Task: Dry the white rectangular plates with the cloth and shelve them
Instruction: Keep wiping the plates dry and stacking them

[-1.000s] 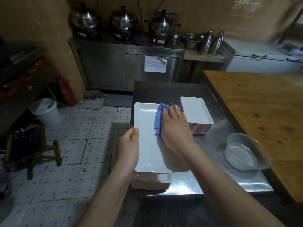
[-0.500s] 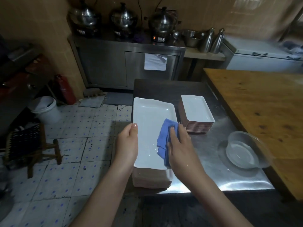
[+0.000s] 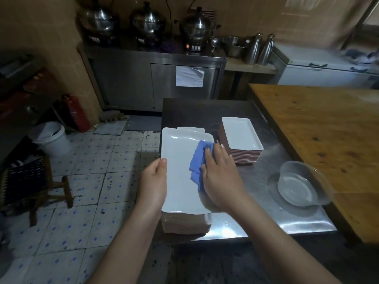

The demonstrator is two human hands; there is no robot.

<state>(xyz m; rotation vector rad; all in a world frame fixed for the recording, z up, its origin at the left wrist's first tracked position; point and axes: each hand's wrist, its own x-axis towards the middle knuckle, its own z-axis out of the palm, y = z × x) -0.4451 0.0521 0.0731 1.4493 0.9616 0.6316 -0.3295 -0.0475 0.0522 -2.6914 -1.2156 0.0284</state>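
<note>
While the head camera looks forward and down, it shows a dim kitchen with a steel table [image 3: 266, 222] in the middle and a wooden table [image 3: 317, 130] touching its right side. On the left is a floor [image 3: 92, 181] of pale tiles with blue dots, where a white bucket [image 3: 51, 138] stands near the wall. At the back is a steel cabinet [image 3: 133, 83] with three shiny pots [image 3: 147, 19] on top. A clear bowl [image 3: 299, 185] sits on the steel table near the wooden one. The plate [image 3: 180, 160] lies flat, face up, on top of a stack [image 3: 184, 224] at the near left corner of the steel table. Its long axis runs away from the person, with one short end toward the person and the other toward the cabinet. It is a little shifted on the stack, so another plate edge shows beyond its far end. A second stack [image 3: 240, 138] of smaller plates stands just beside it on the right, pointing the same way. The left hand [image 3: 153, 185] holds the left long edge of the plate, thumb on the rim and the other fingers hidden under it. The right hand [image 3: 221, 177] lies flat with almost straight fingers and presses the blue cloth [image 3: 198, 158] on the right half of the plate.
</note>
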